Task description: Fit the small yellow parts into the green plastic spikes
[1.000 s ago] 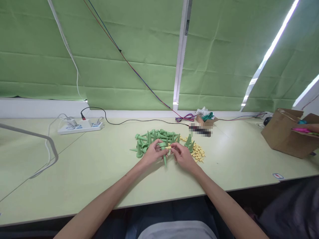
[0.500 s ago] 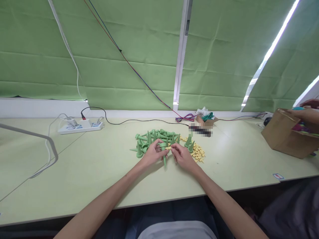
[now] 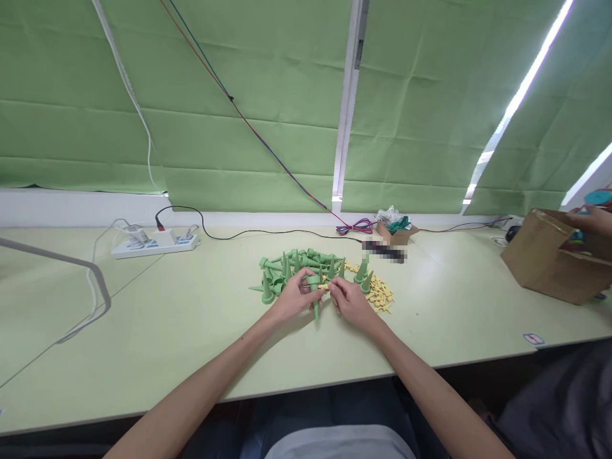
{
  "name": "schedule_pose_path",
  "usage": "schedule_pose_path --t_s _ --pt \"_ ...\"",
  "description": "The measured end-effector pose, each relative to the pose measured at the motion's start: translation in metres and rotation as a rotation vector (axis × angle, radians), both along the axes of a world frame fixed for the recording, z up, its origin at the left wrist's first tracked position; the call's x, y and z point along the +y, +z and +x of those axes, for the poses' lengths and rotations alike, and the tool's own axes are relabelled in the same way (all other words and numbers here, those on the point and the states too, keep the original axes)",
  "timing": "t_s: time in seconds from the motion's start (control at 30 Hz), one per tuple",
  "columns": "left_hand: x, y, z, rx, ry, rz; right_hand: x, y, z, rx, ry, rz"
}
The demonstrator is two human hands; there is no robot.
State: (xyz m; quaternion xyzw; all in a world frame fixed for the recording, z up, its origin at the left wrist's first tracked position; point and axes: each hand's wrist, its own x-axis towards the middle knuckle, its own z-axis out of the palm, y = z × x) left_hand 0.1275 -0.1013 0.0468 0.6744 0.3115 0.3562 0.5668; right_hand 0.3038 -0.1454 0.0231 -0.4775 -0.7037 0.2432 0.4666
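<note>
My left hand [image 3: 295,296] is closed around a green plastic spike [image 3: 316,310], its wide capped end up and its thin point toward me. Between the fingertips of my right hand [image 3: 352,301] is a small yellow plastic piece [image 3: 324,287], level with the spike's upper part and close against it; whether it is inserted I cannot tell. Behind my hands lies a pile of green spikes [image 3: 276,278], some standing point up, others on their sides. Beside my right hand spreads a heap of small yellow pieces [image 3: 381,294], with a few upright green spikes [image 3: 366,284] next to it.
A white power strip [image 3: 155,245] lies at the back left, its black cable running along the table. Behind the pile are a small open carton [image 3: 396,236] and coiled wires [image 3: 356,226]. At the right, another person's hand [image 3: 597,220] is at a large cardboard box [image 3: 549,258].
My right fingers have shifted slightly on the yellow piece, while the spike stays nearly in place. At the right, the other person's hand has moved and a blue item shows higher above the box.
</note>
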Motion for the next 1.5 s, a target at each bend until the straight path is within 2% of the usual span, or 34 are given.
schedule_pose_path --t_s 0.2,0.4,0.77,1.07,1.5 --pt "-0.0016 0.0025 0.002 -0.042 0.031 -0.039 0.0002 -0.001 -0.0006 0.025 0.016 0.014" --pt "-0.0042 0.0055 0.0022 -0.042 -0.006 -0.07 0.0008 -0.0021 -0.0002 0.05 0.057 0.001" --pt "0.0003 -0.0026 0.0016 -0.043 -0.033 -0.052 -0.0021 0.0017 -0.0005 -0.024 0.026 0.035" --pt "-0.0063 0.0063 0.0019 0.006 -0.016 -0.05 -0.0017 0.0015 -0.0001 -0.077 0.007 0.045" --pt "-0.0028 0.0036 0.0028 -0.076 -0.015 -0.093 -0.0017 0.0004 0.0002 -0.014 0.036 0.039"
